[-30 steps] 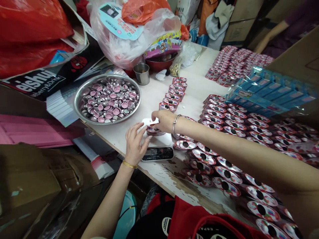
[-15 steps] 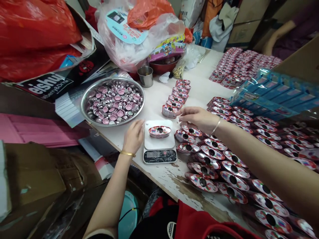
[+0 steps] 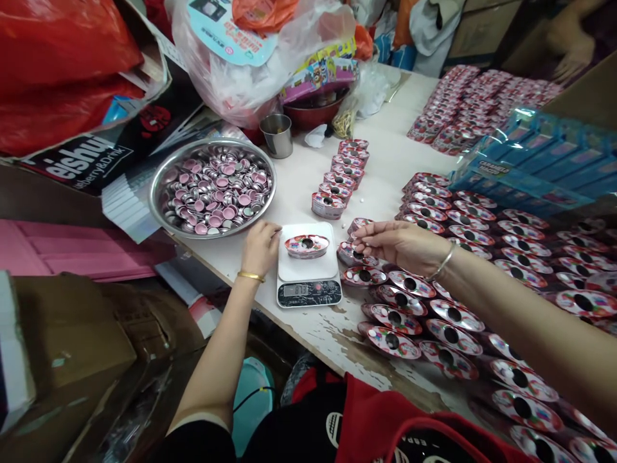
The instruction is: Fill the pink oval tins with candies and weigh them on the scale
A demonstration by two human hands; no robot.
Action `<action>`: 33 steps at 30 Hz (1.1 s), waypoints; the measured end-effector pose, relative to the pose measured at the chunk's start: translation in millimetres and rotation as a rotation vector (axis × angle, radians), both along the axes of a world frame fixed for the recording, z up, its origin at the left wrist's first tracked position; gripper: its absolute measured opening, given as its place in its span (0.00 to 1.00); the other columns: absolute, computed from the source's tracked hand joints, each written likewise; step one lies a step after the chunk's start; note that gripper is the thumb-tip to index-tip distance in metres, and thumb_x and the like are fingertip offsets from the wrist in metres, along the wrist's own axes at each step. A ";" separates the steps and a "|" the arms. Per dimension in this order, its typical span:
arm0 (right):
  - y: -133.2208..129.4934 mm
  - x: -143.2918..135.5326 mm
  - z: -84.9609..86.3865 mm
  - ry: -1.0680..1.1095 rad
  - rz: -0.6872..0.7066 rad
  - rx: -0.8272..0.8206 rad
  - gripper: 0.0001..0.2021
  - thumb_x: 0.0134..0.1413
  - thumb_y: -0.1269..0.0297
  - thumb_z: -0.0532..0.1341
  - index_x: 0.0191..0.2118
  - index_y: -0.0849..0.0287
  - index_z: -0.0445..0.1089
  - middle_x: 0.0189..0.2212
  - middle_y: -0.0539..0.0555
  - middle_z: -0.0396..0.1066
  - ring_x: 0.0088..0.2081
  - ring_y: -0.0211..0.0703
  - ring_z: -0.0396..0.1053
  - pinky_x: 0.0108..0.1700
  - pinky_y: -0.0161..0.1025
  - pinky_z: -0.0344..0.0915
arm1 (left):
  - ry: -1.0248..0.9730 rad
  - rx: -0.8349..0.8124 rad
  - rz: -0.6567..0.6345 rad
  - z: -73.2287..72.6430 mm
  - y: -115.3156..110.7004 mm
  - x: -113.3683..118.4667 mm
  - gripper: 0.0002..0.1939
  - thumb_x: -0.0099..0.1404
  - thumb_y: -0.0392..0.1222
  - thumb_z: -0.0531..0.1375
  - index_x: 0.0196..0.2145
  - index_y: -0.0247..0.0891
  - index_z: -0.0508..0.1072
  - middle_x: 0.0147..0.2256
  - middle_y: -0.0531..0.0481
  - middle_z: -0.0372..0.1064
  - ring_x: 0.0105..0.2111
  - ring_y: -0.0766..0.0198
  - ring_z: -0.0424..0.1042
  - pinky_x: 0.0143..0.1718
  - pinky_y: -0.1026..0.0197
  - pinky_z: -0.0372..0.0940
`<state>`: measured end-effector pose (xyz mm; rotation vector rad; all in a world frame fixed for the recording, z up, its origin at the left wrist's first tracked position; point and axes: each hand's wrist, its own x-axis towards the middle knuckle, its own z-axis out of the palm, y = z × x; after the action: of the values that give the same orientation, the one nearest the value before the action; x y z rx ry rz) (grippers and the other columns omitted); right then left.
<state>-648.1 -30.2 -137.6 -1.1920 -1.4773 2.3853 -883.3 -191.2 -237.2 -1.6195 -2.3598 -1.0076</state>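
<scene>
A small oval pack point(image 3: 317, 246), red and white with a dark round hole on top, lies on the white platform of a digital kitchen scale point(image 3: 301, 270). Its display shows blurry digits. Beside the scale's upper left edge is my left hand point(image 3: 261, 247), its fingers curled closed; what they may hold is hidden. My right hand point(image 3: 402, 244) is over the nearest packs of the right-hand group, thumb and fingertips pinched together near an oval pack point(image 3: 354, 253). Anything in that pinch is too small to make out. Tiny white pellets point(image 3: 343, 226) lie on the table close by.
A steel bowl point(image 3: 153, 193) of small pink and silver caps stands left, with a metal cup point(image 3: 277, 136) behind it. A short row of packs point(image 3: 328, 206) stands beyond the scale. Many oval packs point(image 3: 450, 334) fill the right, by blue boxes point(image 3: 540, 173). Another person's hand point(image 3: 573, 48) shows far right.
My right hand has drawn back from the short pack row toward the nearer packs on the right. The scale's digits differ. The view has shifted slightly; my left hand stays beside the scale.
</scene>
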 end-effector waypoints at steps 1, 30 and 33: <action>-0.7 1.4 -0.9 0.002 0.006 0.003 0.07 0.48 0.82 0.61 0.28 0.64 0.71 0.28 0.56 0.72 0.30 0.35 0.70 0.33 0.32 0.69 | -0.037 0.057 0.007 5.4 -3.3 3.6 0.09 0.65 0.39 0.53 0.36 0.37 0.72 0.34 0.47 0.68 0.34 0.62 0.67 0.39 0.60 0.63; -61.7 38.5 -30.2 0.210 -0.094 -0.318 0.10 0.48 0.63 0.67 0.33 0.64 0.72 0.25 0.50 0.68 0.21 0.26 0.58 0.18 0.25 0.49 | 0.275 -0.127 -0.288 47.0 -14.3 37.4 0.23 0.64 0.50 0.57 0.55 0.41 0.64 0.52 0.43 0.66 0.51 0.54 0.64 0.51 0.50 0.52; -62.9 45.6 -29.3 0.235 -0.103 -0.323 0.12 0.46 0.59 0.68 0.32 0.64 0.72 0.23 0.49 0.67 0.19 0.25 0.56 0.17 0.25 0.46 | 0.289 -0.231 -0.348 50.5 -7.4 34.8 0.24 0.65 0.49 0.56 0.56 0.39 0.61 0.47 0.42 0.68 0.46 0.55 0.67 0.48 0.52 0.54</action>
<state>-602.5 -93.1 -166.8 -0.9682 -0.9667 2.6505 -848.5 -198.6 -186.6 -2.1478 -2.1085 -0.5045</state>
